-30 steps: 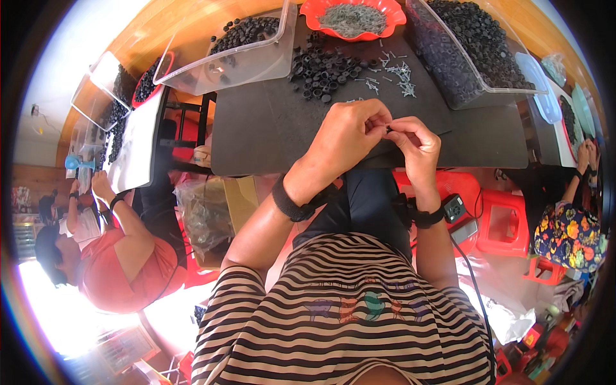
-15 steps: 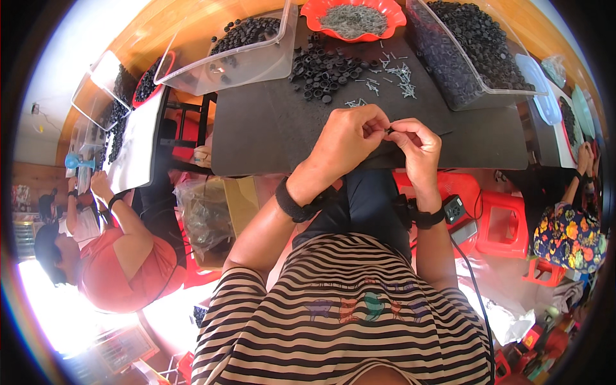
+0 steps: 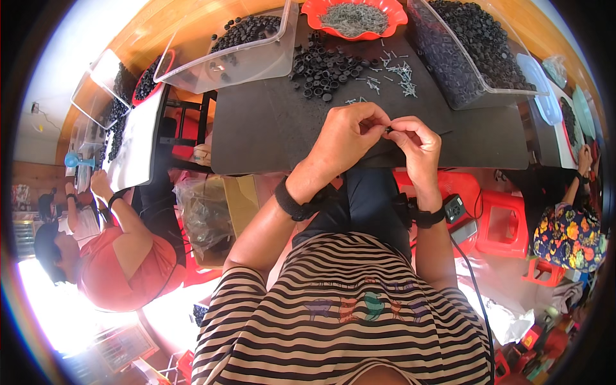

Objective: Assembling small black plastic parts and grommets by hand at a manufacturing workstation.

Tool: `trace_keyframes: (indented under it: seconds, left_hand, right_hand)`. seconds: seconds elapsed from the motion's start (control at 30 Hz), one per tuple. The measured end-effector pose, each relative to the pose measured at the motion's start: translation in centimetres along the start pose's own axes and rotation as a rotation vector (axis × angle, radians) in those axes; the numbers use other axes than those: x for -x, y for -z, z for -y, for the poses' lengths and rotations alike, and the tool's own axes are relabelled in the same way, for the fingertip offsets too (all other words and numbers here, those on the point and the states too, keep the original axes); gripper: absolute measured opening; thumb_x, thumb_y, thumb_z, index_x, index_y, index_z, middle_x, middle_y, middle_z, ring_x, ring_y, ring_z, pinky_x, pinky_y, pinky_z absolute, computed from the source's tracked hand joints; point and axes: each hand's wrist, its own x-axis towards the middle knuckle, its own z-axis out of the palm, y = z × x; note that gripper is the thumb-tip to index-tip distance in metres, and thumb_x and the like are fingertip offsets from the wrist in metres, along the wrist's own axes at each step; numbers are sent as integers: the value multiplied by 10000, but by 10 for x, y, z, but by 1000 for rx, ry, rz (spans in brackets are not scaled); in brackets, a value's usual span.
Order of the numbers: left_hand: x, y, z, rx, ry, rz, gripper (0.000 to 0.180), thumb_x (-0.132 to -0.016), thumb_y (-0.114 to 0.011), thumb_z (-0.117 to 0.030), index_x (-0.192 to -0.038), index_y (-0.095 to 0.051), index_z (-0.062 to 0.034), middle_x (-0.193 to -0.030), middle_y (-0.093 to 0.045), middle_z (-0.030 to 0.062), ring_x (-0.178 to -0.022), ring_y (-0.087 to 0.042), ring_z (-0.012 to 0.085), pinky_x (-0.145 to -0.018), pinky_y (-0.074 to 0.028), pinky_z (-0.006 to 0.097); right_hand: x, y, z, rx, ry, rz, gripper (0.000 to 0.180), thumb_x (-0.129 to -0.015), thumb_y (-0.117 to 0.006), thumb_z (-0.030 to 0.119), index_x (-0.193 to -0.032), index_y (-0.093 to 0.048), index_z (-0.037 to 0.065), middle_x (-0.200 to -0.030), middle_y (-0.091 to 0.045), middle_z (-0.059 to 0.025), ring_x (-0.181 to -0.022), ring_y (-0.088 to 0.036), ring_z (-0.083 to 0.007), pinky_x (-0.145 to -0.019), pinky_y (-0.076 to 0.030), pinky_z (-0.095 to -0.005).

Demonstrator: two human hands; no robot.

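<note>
Over the near part of the dark table my left hand (image 3: 346, 136) and my right hand (image 3: 418, 145) meet, fingertips pinched together. A tiny black part (image 3: 389, 129) shows between them; most of it is covered by the fingers, and a screw in it cannot be made out. Beyond the hands lies a heap of round black plastic caps (image 3: 324, 72). To its right are scattered silvery screws (image 3: 403, 78), with a few more just past my left hand.
A red scalloped bowl (image 3: 354, 32) of screws stands at the back. Clear plastic bins hold black caps at left (image 3: 256, 70) and right (image 3: 468, 90). Co-workers sit at both sides, one in an orange top (image 3: 131, 269). A red stool (image 3: 504, 224) stands at right.
Both hands stay together in nearly the same place, with only a slight shift of the fingers around the small black part. Heap and screws look unchanged.
</note>
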Motion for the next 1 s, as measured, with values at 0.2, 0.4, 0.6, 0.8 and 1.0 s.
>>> trace_keyframes:
  seconds: [0.2,0.4,0.6,0.8,1.0]
  left_hand:
    - [0,0,-2,-13,-3,-13,78,-820,-637,-2,-895,-658,9,-787,-672,49,-723,-650,96,-673,-521,245]
    - [0,-5,-4,-75,-89,-55,79,-810,-643,5,-888,-655,14,-796,-676,61,-726,-661,108,-671,-526,247]
    - [2,-8,1,61,-31,-82,68,-830,-627,31,-891,-653,20,-809,-679,63,-771,-677,123,-682,-530,246]
    - [1,-9,4,27,-20,-71,69,-833,-627,32,-896,-654,21,-818,-680,61,-790,-674,112,-692,-528,241]
    - [3,-9,0,5,2,-45,61,-846,-631,14,-901,-657,21,-828,-684,62,-799,-670,104,-700,-527,234]
  right_hand:
    - [0,0,0,23,32,7,141,-807,-636,-127,-923,-652,-50,-944,-639,-97,-843,-639,-144,-785,-541,-259]
    - [3,-2,2,96,31,-1,135,-809,-635,-124,-922,-650,-52,-937,-642,-98,-849,-640,-150,-787,-546,-268]
    - [2,-1,1,-15,34,-34,129,-824,-617,-127,-935,-636,-63,-954,-643,-115,-885,-642,-166,-805,-554,-290]
    - [3,1,-1,-28,44,-17,119,-828,-616,-122,-930,-633,-63,-949,-640,-117,-885,-641,-172,-796,-563,-305]
    - [4,-1,-1,19,76,-13,116,-828,-625,-112,-929,-636,-57,-938,-637,-111,-861,-639,-169,-792,-564,-305]
